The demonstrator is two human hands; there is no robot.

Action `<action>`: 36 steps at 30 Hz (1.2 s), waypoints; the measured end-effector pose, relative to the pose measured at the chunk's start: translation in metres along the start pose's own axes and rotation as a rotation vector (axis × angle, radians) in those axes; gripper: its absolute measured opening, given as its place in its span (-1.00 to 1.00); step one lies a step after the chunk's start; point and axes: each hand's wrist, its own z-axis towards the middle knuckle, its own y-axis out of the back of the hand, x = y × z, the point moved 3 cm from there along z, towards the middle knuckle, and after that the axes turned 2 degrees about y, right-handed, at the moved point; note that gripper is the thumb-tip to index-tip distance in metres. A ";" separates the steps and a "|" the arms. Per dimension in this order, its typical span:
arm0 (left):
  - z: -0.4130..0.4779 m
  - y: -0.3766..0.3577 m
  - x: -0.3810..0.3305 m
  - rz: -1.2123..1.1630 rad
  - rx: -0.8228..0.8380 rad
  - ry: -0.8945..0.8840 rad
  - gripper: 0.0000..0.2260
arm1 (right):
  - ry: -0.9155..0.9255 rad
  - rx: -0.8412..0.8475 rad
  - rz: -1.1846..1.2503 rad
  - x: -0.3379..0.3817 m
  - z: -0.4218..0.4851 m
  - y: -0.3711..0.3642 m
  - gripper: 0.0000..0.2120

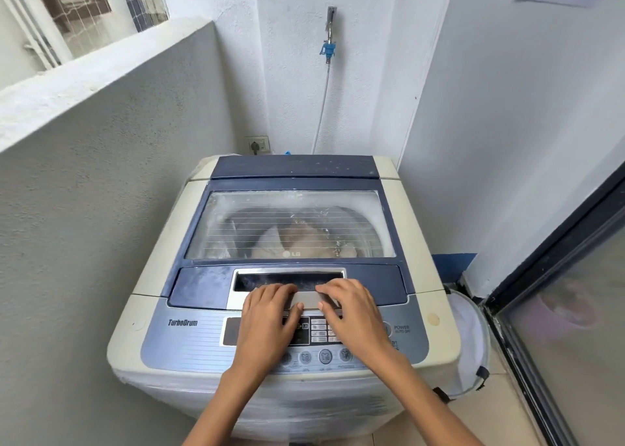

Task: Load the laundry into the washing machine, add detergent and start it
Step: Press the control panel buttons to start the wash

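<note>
Washer (159,259) lid (203,286) shown closed, laundry (304,239) seen inside through the glass, left hand (267,313) and right hand (351,310) laid on lid handle (309,299), fingers extended, nothing clasped, basket (470,337) set beside washer.

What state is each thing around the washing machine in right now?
Lid: closed.
Laundry: inside the drum, visible through the lid.
Left hand: fingers resting on the lid handle.
Right hand: fingers resting on the same handle.
Display: dark where visible.
Hose: attached to the wall tap.
Mesh basket: upright beside the machine, contents unclear.
</note>
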 end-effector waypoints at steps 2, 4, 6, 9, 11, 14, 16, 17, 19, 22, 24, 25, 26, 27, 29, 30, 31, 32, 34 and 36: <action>-0.002 -0.005 -0.009 0.002 0.009 -0.027 -0.59 | 0.034 0.006 -0.011 -0.003 -0.002 0.006 -0.74; -0.002 -0.012 -0.020 0.004 0.038 -0.060 -0.58 | 0.053 0.010 -0.026 -0.009 -0.006 0.013 -0.73; -0.003 -0.020 -0.033 0.020 0.077 -0.087 -0.56 | 0.044 0.010 -0.048 -0.018 -0.011 0.022 -0.73; -0.005 -0.030 -0.053 0.038 0.117 -0.111 -0.54 | 0.000 -0.017 -0.085 -0.037 -0.022 0.038 -0.71; -0.007 -0.035 -0.066 0.036 0.119 -0.135 -0.57 | -0.040 -0.033 -0.103 -0.049 -0.031 0.047 -0.69; -0.013 -0.043 -0.085 0.072 0.104 -0.192 -0.59 | -0.072 -0.055 -0.122 -0.064 -0.044 0.058 -0.70; -0.021 -0.049 -0.097 0.081 0.093 -0.233 -0.59 | -0.077 -0.080 -0.136 -0.070 -0.052 0.063 -0.72; -0.026 -0.053 -0.102 0.086 0.087 -0.257 -0.59 | -0.077 -0.093 -0.143 -0.073 -0.056 0.064 -0.73; -0.037 -0.058 -0.111 0.097 0.077 -0.294 -0.60 | -0.063 -0.114 -0.154 -0.074 -0.065 0.065 -0.74; -0.052 -0.061 -0.118 0.117 0.070 -0.315 -0.58 | -0.043 -0.130 -0.152 -0.074 -0.078 0.065 -0.74; -0.060 -0.060 -0.121 0.140 0.053 -0.323 -0.57 | -0.040 -0.127 -0.154 -0.073 -0.085 0.064 -0.73; -0.063 -0.058 -0.123 0.150 0.038 -0.323 -0.57 | -0.031 -0.124 -0.157 -0.072 -0.088 0.062 -0.73; -0.066 -0.057 -0.123 0.155 0.019 -0.321 -0.56 | -0.017 -0.122 -0.158 -0.071 -0.090 0.061 -0.73; -0.068 -0.055 -0.124 0.155 0.000 -0.314 -0.57 | -0.006 -0.117 -0.160 -0.070 -0.093 0.060 -0.72; -0.073 -0.051 -0.125 0.170 -0.030 -0.284 -0.58 | 0.000 -0.098 -0.167 -0.066 -0.096 0.057 -0.68; -0.074 -0.049 -0.125 0.191 -0.033 -0.265 -0.59 | -0.003 -0.090 -0.171 -0.064 -0.098 0.056 -0.66; -0.075 -0.048 -0.126 0.214 -0.028 -0.249 -0.59 | -0.005 -0.083 -0.175 -0.062 -0.099 0.055 -0.64; -0.075 -0.048 -0.126 0.231 -0.017 -0.236 -0.58 | -0.006 -0.076 -0.180 -0.061 -0.100 0.054 -0.62; -0.074 -0.047 -0.126 0.249 0.009 -0.200 -0.56 | -0.007 -0.066 -0.201 -0.058 -0.101 0.053 -0.59; -0.072 -0.046 -0.126 0.257 0.031 -0.167 -0.54 | -0.010 -0.060 -0.227 -0.056 -0.102 0.052 -0.55</action>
